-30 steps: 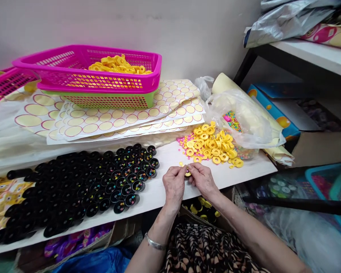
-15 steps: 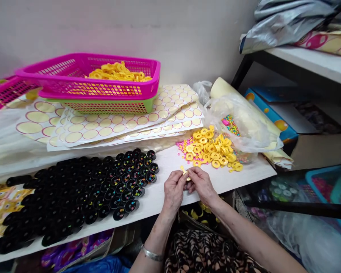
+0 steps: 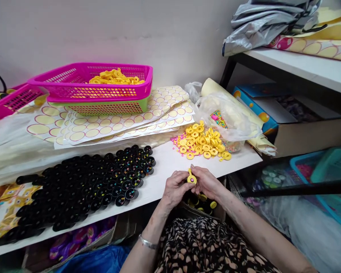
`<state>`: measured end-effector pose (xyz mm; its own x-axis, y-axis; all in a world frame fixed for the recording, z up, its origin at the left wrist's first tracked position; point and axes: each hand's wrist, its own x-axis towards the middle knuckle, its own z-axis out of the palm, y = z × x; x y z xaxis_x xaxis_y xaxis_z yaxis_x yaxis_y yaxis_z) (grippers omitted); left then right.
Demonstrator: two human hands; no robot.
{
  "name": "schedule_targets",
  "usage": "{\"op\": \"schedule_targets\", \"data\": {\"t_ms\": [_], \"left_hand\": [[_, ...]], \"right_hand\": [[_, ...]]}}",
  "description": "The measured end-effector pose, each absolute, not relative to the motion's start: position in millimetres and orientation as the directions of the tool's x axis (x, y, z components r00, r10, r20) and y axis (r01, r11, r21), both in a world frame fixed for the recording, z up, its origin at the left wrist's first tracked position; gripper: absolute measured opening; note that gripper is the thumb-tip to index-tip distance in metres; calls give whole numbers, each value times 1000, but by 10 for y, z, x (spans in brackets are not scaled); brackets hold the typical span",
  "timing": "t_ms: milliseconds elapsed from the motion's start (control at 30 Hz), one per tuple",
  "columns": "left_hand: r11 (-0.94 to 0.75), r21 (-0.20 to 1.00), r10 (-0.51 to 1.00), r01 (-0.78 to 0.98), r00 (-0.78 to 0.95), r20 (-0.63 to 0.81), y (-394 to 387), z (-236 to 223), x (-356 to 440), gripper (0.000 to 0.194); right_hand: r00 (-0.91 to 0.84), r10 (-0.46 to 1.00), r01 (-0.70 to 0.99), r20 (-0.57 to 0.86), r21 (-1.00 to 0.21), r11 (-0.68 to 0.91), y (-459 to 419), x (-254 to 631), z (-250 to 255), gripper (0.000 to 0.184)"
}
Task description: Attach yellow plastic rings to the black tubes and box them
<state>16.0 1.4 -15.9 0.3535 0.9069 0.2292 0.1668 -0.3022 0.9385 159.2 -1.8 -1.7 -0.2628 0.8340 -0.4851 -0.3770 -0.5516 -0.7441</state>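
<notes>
Near centre, the left hand [image 3: 174,189] and right hand [image 3: 208,184] pinch a yellow ring [image 3: 191,179], apparently pink-filled; loose rings [image 3: 206,143] remain, right.

Pink basket [image 3: 146,85]: we see it sitting on a green basket [image 3: 142,106].
Paper sheets [image 3: 122,123]: they lie in a pile under the baskets, and we see rows of pale circles with red edges.
Paper roll [image 3: 214,89]: it is near a small clear bag [image 3: 192,91].
Shelf [image 3: 309,62]: it has a white top, with crumpled silver plastic [image 3: 252,28] on it.
Blue box [image 3: 255,91]: it is open under the shelf.
Brown carton [image 3: 105,239]: we see shiny purple things [image 3: 79,235] inside, with blue plastic [image 3: 96,261] just beside it.
</notes>
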Motion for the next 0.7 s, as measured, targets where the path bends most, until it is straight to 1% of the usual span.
{"op": "schedule_targets", "data": {"t_ms": [33,100,167,233,333,433,500,567,700], "left_hand": [[-330,925,888,188,393,237,6,-134,151,26],[-372,900,867,228,431,249,-16,-98,150,36],[-376,890,882,259,396,257,-46,-76,167,45],[-359,894,906,267,329,265,-81,-53,187,42],[-336,921,911,200,317,263,-129,13,189,37],[-250,964,898,86,393,198,-159,100,144,40],[-190,981,884,45,442,151,-168,148,104,40],[-184,982,867,41,478,142,-176,183,76,38],[-315,939,818,137,540,196,-193,242,84,35]], "right_hand": [[-272,830,-373,-486,-742,-557,-24,1593,-9,32],[-241,854,-407,-461,-751,-520,-62,1570,8,32],[-218,885,-458,-413,-757,-466,-125,1537,31,33],[-260,887,-499,-381,-734,-461,-188,1526,60,36],[-378,845,-535,-377,-656,-532,-224,1586,98,46],[-480,780,-480,-402,-624,-617,-188,1705,111,50],[-534,744,-426,-403,-632,-648,-160,1779,113,49],[-564,735,-396,-376,-658,-641,-151,1829,116,48],[-550,772,-336,-320,-761,-555,-180,1862,121,43]]}}
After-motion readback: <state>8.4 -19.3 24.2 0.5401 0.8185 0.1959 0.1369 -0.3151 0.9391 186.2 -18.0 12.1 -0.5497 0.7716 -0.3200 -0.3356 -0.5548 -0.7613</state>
